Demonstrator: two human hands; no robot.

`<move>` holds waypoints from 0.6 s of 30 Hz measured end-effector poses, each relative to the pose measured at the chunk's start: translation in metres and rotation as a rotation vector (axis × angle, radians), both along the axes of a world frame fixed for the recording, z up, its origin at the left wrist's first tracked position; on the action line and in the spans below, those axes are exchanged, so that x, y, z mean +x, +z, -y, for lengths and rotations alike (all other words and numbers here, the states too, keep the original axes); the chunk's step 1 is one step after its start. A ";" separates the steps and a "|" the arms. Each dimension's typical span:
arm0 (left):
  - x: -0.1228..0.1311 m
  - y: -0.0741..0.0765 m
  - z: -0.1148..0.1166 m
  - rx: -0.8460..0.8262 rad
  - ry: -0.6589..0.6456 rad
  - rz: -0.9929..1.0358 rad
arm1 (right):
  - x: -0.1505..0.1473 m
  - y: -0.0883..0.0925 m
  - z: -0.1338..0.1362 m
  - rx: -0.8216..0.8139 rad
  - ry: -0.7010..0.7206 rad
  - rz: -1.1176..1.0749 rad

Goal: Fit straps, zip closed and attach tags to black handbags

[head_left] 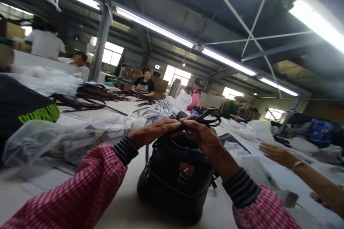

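A black handbag with a gold clasp on a brown patch stands upright on the white table in front of me. Above its top, my left hand and my right hand meet at the fingertips. Both are closed on a thin black strap, whose bundled loops stick out past my right hand. My left fingers are long and pressed together; its thumb is hidden. The bag's upper opening is partly covered by my hands.
Clear plastic wrapping lies left of the bag, with dark brown straps behind. A dark bag with green lettering is at far left. A co-worker's hand reaches in from the right, beside more plastic. Several people work farther back.
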State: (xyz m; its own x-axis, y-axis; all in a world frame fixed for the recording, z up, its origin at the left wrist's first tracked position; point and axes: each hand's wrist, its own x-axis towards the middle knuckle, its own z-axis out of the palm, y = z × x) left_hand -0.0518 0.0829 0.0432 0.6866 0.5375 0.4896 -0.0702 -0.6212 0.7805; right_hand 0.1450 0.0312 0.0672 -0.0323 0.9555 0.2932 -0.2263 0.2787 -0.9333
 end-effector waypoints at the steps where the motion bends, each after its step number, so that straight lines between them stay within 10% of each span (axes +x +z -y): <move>1: 0.001 0.000 -0.001 -0.003 -0.010 -0.005 | 0.000 0.002 0.001 -0.004 -0.004 0.003; 18: 0.017 0.004 -0.005 0.063 -0.127 -0.111 | 0.003 0.009 0.007 -0.068 0.007 0.007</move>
State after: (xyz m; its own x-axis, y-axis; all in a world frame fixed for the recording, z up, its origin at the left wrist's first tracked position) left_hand -0.0353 0.0880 0.0468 0.7986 0.4141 0.4367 -0.0665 -0.6605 0.7479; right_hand 0.1476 0.0247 0.0761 -0.0410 0.9730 0.2272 -0.2210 0.2129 -0.9517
